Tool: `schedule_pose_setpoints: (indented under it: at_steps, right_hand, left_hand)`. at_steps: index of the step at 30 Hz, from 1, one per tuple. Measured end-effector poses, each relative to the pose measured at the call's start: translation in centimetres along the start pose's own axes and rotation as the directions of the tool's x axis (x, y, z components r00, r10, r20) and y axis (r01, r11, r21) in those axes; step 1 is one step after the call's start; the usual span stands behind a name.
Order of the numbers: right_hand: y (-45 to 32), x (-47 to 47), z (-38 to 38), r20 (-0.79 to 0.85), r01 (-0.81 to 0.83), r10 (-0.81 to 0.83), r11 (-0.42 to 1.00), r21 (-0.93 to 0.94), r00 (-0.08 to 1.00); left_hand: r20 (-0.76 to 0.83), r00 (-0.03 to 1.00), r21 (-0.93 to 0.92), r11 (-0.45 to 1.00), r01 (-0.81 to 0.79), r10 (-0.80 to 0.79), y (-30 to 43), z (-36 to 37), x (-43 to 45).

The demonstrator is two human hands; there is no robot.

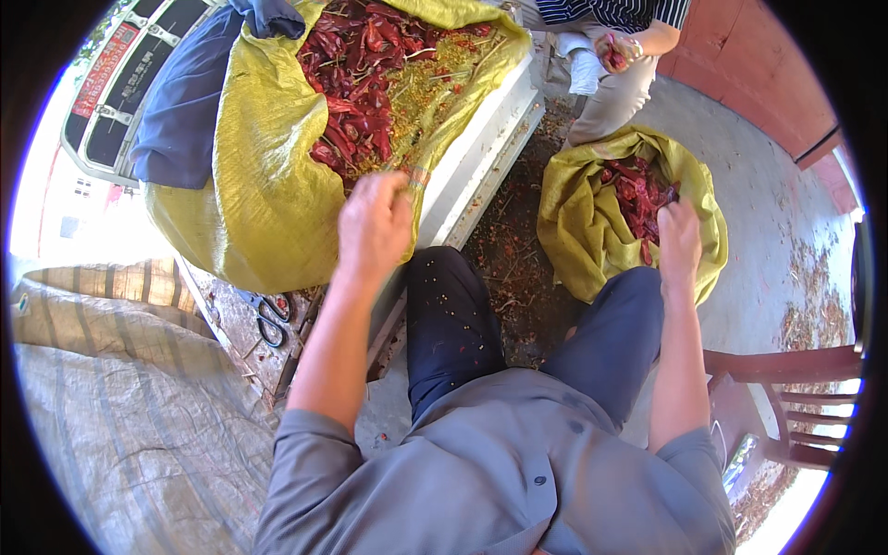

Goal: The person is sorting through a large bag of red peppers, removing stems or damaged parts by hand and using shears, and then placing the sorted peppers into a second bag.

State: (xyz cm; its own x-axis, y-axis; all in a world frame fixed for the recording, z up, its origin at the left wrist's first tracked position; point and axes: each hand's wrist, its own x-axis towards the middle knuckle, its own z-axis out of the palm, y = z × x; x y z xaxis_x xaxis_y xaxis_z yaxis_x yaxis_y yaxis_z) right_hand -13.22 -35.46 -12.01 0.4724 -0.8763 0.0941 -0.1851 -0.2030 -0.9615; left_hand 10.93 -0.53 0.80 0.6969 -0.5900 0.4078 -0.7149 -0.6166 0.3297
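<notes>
Dried red chili peppers (361, 90) lie with loose seeds and stems on a yellow woven plastic sack (270, 152) at the upper left. Over the lower edge of that pile is my left hand (377, 215), its fingers curled and blurred; whether anything is in it does not show. To the right, my right hand (678, 232) is at the inner side of an open yellow woven sack (576, 201), beside the red chilies (638, 198) inside it. A small dark piece shows near its fingertips, but its hold is unclear.
Dark-handled scissors (270, 320) lie on a board left of my left arm. A person's hand (617, 53) holds something red at the top right. A red wooden chair (784, 364) stands at the right, and a striped tarp (139, 416) spreads at the left. Debris (513, 277) covers the floor between my legs.
</notes>
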Motion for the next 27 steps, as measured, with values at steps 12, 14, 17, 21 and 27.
schedule_pose_setpoints:
  at_steps: [12, 14, 17, 21, 27]
  right_hand:
    - [1.6, -3.4, 1.6, 0.328, -0.109, 0.050, 0.980, 0.164, 0.943]
    - [1.3, -3.6, 1.4, 0.329, -0.109, 0.050, 0.981, 0.162, 0.943]
    - [1.3, -3.6, 1.5, 0.333, -0.106, 0.043, 0.979, 0.174, 0.942]
    - [1.1, -3.7, 2.4, 0.368, -0.095, 0.044, 0.988, 0.123, 0.929]
    - [-0.9, -5.2, 7.1, 0.632, -0.316, 0.129, 0.929, 0.193, 0.765]
  left_hand:
    - [0.371, 0.928, 0.665, 0.707, -0.241, -0.033, -3.8, 1.2, 9.1]
    - [0.310, 0.949, 0.600, 0.762, -0.244, 0.060, -5.3, 1.0, 9.2]
    - [0.129, 0.979, 0.415, 0.888, -0.201, 0.161, -7.1, 0.5, 9.3]
    - [-0.098, 0.995, 0.145, 0.989, -0.014, 0.029, -5.7, -1.1, 8.6]
    - [-0.128, 0.922, -0.471, 0.841, 0.268, -0.365, -4.4, -1.4, 6.0]
